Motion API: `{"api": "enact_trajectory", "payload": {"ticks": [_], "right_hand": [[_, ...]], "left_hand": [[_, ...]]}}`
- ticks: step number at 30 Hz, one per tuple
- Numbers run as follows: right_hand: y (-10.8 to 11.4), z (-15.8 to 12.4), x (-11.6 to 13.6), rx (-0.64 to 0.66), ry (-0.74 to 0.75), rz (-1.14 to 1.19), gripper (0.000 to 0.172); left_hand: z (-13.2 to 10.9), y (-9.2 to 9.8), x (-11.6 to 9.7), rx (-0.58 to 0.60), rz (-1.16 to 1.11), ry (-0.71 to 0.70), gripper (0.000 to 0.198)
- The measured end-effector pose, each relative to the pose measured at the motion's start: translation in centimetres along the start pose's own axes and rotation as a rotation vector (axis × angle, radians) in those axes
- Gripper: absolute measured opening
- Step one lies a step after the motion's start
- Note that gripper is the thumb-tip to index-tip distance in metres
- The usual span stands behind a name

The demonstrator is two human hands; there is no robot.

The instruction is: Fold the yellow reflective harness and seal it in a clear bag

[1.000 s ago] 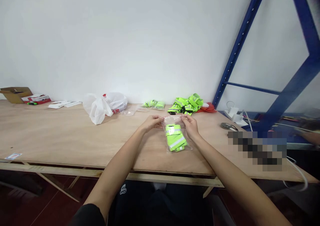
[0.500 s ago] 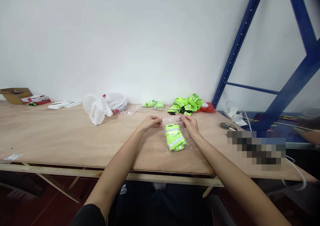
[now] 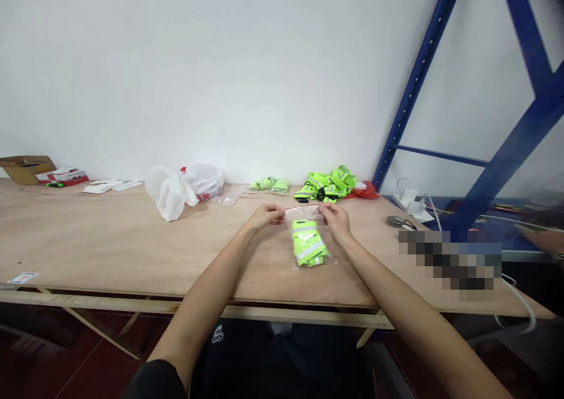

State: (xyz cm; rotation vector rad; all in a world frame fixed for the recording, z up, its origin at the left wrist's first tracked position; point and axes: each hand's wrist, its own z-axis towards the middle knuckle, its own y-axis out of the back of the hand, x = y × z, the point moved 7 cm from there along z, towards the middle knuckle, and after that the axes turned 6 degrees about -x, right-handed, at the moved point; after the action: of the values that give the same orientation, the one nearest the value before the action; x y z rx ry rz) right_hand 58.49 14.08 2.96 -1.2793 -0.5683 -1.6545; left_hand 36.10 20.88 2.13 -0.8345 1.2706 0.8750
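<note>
A clear zip bag (image 3: 331,259) with a red line along its top edge lies on the wooden table in front of me. Inside it is a folded neon-yellow reflective strap (image 3: 307,243) with silver bands. My left hand (image 3: 267,217) pinches the left corner of the bag's top edge. At the right corner, my right hand (image 3: 335,219) grips the same edge between thumb and fingers. The top edge is stretched between both hands. Whether the zip is fastened I cannot tell.
Behind the bag lie packed neon straps (image 3: 277,185) and a loose heap of reflective straps (image 3: 339,181). White plastic bags (image 3: 171,196) rest left of centre. A cardboard box (image 3: 29,168) stands far left. At right are a blue metal frame (image 3: 418,76) and a white charger (image 3: 409,199).
Both hands keep hold of the bag's top corners, almost unmoved. The red line along the top edge shows more plainly now. The camera view has shifted very slightly.
</note>
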Motion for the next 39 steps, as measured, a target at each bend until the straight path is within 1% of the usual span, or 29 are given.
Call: {"api": "enact_trajectory", "payload": {"ticks": [5, 10, 14, 21, 25, 30, 33, 39], "right_hand": [[-0.1, 0.1, -0.4, 0.029, -0.024, 0.008, 0.032], [-0.6, 0.1, -1.6, 0.108, -0.061, 0.006, 0.036], [-1.0, -0.1, -1.8, 0.154, -0.053, 0.009, 0.034], [-1.1, -0.4, -0.7, 0.157, 0.002, 0.017, 0.026], [-1.2, -0.6, -1.1, 0.177, -0.021, 0.018, 0.026], [-2.0, -0.9, -2.3, 0.280, -0.102, -0.003, 0.033], [-2.5, -1.1, -2.7, 0.347, -0.121, -0.025, 0.037], [-2.7, -1.1, -2.6, 0.389, -0.111, -0.058, 0.038]], "left_hand": [[0.0, 0.0, -0.5, -0.011, -0.015, -0.032, 0.033], [-0.2, -0.4, -0.1, 0.010, -0.008, -0.021, 0.035], [-0.1, -0.7, 0.4, 0.031, 0.002, -0.015, 0.039], [0.1, -0.6, 0.6, 0.045, -0.002, -0.019, 0.040], [-0.1, -1.1, 0.8, 0.064, -0.002, -0.004, 0.044], [-0.3, -2.2, 1.0, 0.092, 0.009, -0.006, 0.046], [-0.4, -2.5, 1.0, 0.107, 0.027, -0.012, 0.045], [-0.4, -2.6, 0.9, 0.122, 0.063, -0.029, 0.043]]}}
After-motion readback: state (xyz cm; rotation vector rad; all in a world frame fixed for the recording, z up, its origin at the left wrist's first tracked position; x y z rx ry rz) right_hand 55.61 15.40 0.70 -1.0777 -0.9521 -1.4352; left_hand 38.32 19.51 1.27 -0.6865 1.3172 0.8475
